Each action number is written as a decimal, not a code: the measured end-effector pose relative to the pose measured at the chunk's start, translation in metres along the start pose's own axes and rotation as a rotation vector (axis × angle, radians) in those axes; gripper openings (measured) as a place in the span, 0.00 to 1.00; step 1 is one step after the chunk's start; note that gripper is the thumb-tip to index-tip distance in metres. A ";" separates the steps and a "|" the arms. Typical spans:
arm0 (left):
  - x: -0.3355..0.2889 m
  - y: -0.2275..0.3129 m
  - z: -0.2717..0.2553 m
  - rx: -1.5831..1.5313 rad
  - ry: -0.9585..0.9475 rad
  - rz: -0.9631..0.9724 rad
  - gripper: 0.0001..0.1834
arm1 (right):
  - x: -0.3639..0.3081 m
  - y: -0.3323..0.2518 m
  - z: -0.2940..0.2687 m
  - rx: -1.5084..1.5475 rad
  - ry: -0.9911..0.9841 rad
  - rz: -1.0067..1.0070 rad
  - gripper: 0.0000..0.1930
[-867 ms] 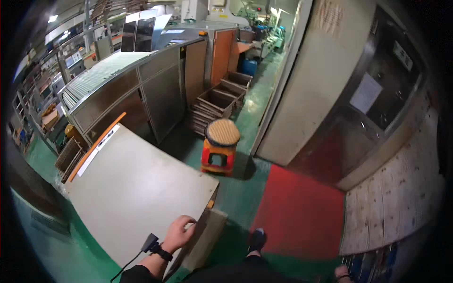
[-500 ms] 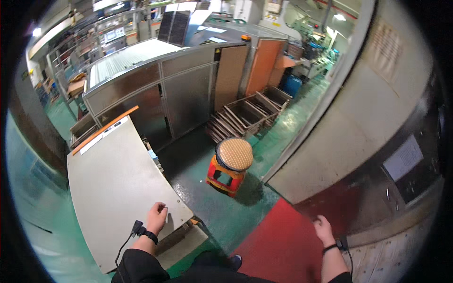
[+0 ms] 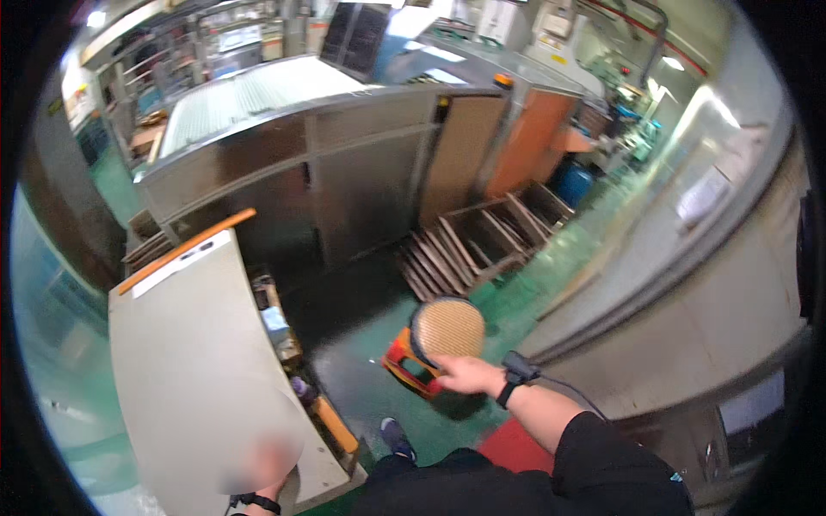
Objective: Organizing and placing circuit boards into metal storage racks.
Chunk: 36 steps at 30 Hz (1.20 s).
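Note:
My right hand (image 3: 469,375) reaches out over the near edge of a stool (image 3: 447,327). Its fingers are stretched out and overlap the seat's rim; whether they touch it I cannot make out. The stool has a round, tan, patterned seat on red and yellow legs and stands upright on the floor. My left hand (image 3: 272,460) is over the near right part of a grey tabletop (image 3: 194,370). That hand is blurred, so its fingers do not show clearly. Both wrists wear black bands with cables.
Stacked metal frames (image 3: 482,241) lie beyond the stool, before a large metal-panelled machine (image 3: 361,181). A shelf of small items (image 3: 275,322) runs under the table's right side. A grey panel (image 3: 654,344) rises at the right, near a red mat (image 3: 516,447).
My right hand has moved left and forward to the stool. The view has shifted, and my left hand now appears lower over the tabletop. One foot has come further into view.

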<state>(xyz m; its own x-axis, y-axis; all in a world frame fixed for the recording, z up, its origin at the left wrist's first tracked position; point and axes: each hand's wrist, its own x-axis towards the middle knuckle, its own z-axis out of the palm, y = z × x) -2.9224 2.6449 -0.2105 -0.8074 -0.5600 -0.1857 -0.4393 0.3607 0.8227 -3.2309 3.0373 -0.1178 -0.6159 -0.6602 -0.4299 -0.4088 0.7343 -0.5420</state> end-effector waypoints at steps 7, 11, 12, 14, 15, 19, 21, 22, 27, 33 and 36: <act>-0.008 0.052 0.007 0.148 0.139 -0.225 0.11 | 0.141 0.106 -0.100 0.001 0.521 0.020 0.39; -0.013 0.086 0.013 0.155 0.149 -0.366 0.12 | 0.240 0.076 -0.228 0.080 0.868 0.033 0.41; -0.013 0.091 0.017 0.184 0.126 -0.394 0.14 | 0.267 0.058 -0.262 0.053 0.912 0.032 0.42; -0.012 0.087 0.031 0.152 0.232 -0.336 0.16 | 0.321 0.035 -0.324 0.025 1.096 -0.152 0.42; -0.011 0.095 0.035 0.180 0.281 -0.351 0.16 | 0.344 0.018 -0.351 0.068 1.141 -0.220 0.42; 0.019 0.106 0.056 -0.168 0.483 -0.519 0.17 | 0.429 -0.042 -0.461 0.154 1.231 -0.323 0.40; 0.079 0.148 0.050 -0.163 0.578 -0.433 0.17 | 0.476 -0.027 -0.534 0.079 1.407 -0.390 0.39; 0.111 0.171 0.046 -0.245 0.598 -0.472 0.17 | 0.499 -0.025 -0.565 0.071 1.472 -0.406 0.38; 0.289 0.210 0.046 -0.227 0.591 -0.378 0.18 | 0.594 -0.057 -0.649 0.124 1.643 -0.491 0.38; 0.517 0.362 0.029 -0.470 0.500 0.140 0.09 | 0.651 -0.050 -0.701 0.473 1.540 -0.553 0.38; 0.571 0.427 0.021 -0.521 0.421 0.224 0.08 | 0.656 -0.070 -0.713 0.635 1.525 -0.515 0.27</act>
<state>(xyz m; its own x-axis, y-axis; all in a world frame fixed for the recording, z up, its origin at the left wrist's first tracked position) -3.5794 2.4945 0.0237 -0.5892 -0.7929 0.1555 0.0501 0.1562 0.9865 -4.0865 2.6653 0.1529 -0.7025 0.2189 0.6772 -0.6756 0.0938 -0.7312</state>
